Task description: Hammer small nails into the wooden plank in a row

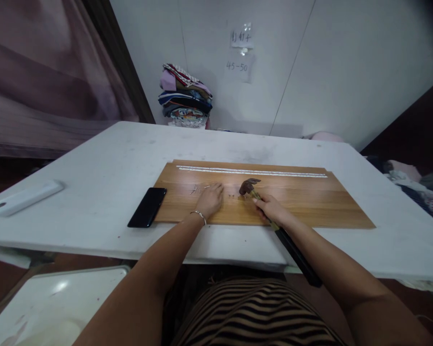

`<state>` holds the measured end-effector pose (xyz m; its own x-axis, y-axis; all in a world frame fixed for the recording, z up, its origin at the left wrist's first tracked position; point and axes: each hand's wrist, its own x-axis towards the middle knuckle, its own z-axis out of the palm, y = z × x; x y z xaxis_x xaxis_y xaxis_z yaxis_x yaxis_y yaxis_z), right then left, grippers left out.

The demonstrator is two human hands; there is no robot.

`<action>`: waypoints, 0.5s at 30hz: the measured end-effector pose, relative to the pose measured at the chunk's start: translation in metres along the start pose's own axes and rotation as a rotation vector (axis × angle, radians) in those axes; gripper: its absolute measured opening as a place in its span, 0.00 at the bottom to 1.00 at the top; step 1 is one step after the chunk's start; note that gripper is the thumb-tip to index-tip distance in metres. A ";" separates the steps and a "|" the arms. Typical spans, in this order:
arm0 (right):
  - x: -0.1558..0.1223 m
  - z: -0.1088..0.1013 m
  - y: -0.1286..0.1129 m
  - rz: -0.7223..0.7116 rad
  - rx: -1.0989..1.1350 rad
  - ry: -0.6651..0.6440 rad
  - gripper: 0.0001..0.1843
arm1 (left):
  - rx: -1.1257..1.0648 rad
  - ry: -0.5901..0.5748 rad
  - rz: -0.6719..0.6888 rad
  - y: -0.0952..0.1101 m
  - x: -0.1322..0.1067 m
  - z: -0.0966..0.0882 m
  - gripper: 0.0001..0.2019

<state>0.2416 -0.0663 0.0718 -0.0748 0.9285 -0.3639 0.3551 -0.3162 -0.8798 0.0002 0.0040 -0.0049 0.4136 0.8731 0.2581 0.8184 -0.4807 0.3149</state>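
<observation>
One hammer [282,235], closed in the right hand [272,210] below its head, the head over the middle of a wooden board [303,204], contact unclear; left hand [211,198] palm down on the board, whether gripping anything cannot be told. Loose nails [194,190] beside the left fingertips; two pale strips [252,171] along the board's far edge; black phone [147,207] at its left end, all on a white table [94,192].

Between the left hand [210,201] and the right hand [270,209], dark specks [233,196] too small to identify; the right hand hides part of the hammer [290,247]. Beyond both hands, strips [252,171] with illegible markings. Far left of the hands, a curtain [46,72] cut off by the picture's edge.
</observation>
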 end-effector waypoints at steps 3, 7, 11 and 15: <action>-0.001 -0.001 -0.003 -0.006 0.010 0.024 0.07 | -0.015 -0.001 -0.004 0.002 -0.001 -0.002 0.18; 0.000 0.000 -0.001 -0.009 0.030 0.012 0.08 | -0.007 0.031 -0.045 0.006 -0.004 -0.006 0.16; 0.001 0.003 0.003 0.016 0.032 -0.016 0.09 | 0.025 0.049 -0.056 0.007 -0.006 -0.011 0.16; 0.000 0.003 0.001 0.014 0.064 0.000 0.08 | -0.017 -0.002 -0.031 0.014 -0.008 -0.021 0.14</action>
<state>0.2395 -0.0674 0.0704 -0.0706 0.9239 -0.3760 0.2956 -0.3406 -0.8925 0.0002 -0.0115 0.0163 0.3891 0.8876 0.2465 0.8236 -0.4551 0.3384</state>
